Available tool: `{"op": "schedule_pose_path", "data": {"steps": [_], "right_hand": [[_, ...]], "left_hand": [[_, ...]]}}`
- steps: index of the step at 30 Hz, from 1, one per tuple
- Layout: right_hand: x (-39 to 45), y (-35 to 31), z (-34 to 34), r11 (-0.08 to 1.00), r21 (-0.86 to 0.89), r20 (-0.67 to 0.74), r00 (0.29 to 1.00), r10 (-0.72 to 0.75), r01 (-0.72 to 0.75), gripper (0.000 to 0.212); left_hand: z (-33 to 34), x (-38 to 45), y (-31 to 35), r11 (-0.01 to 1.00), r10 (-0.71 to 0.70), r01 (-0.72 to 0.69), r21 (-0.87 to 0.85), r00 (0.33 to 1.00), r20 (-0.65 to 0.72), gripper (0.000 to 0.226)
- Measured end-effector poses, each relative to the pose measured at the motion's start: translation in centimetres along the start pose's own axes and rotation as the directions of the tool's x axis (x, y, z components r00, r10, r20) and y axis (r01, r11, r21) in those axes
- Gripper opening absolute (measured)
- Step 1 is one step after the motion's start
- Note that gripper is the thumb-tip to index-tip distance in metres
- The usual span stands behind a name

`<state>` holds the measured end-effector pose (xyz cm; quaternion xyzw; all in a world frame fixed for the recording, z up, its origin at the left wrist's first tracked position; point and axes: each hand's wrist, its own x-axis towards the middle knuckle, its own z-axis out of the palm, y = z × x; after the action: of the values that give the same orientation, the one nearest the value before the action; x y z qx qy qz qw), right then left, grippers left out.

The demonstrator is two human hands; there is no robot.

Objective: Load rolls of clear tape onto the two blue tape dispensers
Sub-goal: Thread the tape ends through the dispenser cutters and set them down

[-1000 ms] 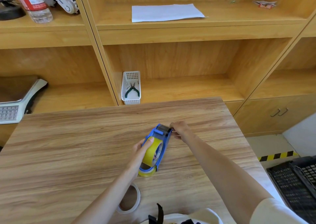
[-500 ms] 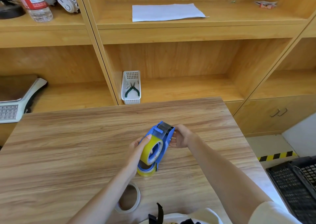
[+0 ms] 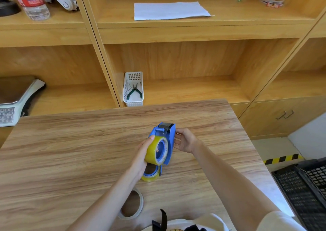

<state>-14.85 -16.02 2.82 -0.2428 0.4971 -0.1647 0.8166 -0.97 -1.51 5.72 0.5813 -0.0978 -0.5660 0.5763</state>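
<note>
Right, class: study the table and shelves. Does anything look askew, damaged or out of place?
Nothing looks damaged or spilled. The one loose item is a nearly spent clear tape ring lying flat at the wooden table's near edge, not on a dispenser.

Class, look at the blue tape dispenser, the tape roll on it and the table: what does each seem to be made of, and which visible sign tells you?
Blue tape dispenser: probably moulded plastic; uniform blue, smooth edges.
Tape roll: glossy film, yellowish where layered, on a blue core; highlights show on it.
Table: wood or wood-look laminate; printed-looking grain, flat matte sheen.
</note>
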Motion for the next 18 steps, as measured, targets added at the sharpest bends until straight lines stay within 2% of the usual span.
{"op": "schedule_pose_path", "data": {"steps": [2,4,8,11,15,18], "right_hand": [[0.0,0.1,-0.3,0.999,-0.022,0.002,0.999,-0.038,0.038,0.017],[-0.1,0.3,-0.6,0.995,-0.066,0.03,0.997,-0.067,0.069,0.023],[-0.4,0.6,-1.5,0.974,-0.173,0.164,0.98,-0.117,0.145,0.042],[-0.2,0.8,-1.7,0.971,-0.128,0.232,0.958,-0.167,0.2,0.035],[-0.4,0.2,-1.7,0.971,-0.115,0.166,0.968,-0.189,0.21,0.029],[-0.8,0.0,-1.8,0.953,-0.187,0.087,0.971,-0.224,0.237,0.025]], "left_hand": [[0.2,0.2,0.0,1.0,-0.017,0.018,-0.023,0.999,0.033,0.062],[0.4,0.6,0.0,0.998,-0.043,0.048,-0.05,0.995,0.087,0.066],[1.6,0.6,0.3,0.981,-0.095,0.124,-0.148,0.976,0.194,0.03],[2.7,0.7,0.4,0.971,-0.132,0.165,-0.176,0.974,0.186,0.022],[3.7,1.3,0.4,0.985,-0.11,0.133,-0.11,0.975,0.195,0.03],[3.7,1.5,0.1,0.993,-0.115,0.11,0.043,0.983,0.143,0.038]]}}
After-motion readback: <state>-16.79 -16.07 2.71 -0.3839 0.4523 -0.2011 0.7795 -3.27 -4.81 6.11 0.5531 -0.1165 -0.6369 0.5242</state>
